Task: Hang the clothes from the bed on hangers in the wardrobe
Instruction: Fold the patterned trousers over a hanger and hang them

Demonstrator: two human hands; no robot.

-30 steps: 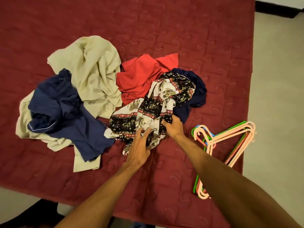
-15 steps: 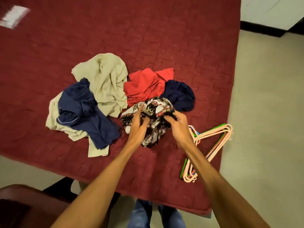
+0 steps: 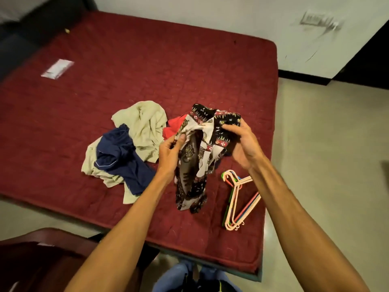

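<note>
Both my hands hold a black, white and red patterned garment (image 3: 194, 165) up above the bed (image 3: 126, 81). My left hand (image 3: 170, 152) pinches its left side and my right hand (image 3: 242, 142) grips its upper right edge; the rest hangs down. On the bed lie a beige garment (image 3: 145, 123), a navy blue garment (image 3: 120, 154) and a red garment (image 3: 171, 127), partly hidden behind the lifted one. A bundle of coloured plastic hangers (image 3: 236, 199) lies near the bed's right corner. No wardrobe is in view.
A small white card (image 3: 57, 68) lies far left on the red bedspread. A dark wooden piece of furniture (image 3: 31, 264) stands at the lower left. Tiled floor (image 3: 326, 165) runs along the bed's right side, with a white wall behind.
The patterned garment has been lifted off the pile and now hangs from both hands. The camera has pulled back and tilted up, showing the whole bed.
</note>
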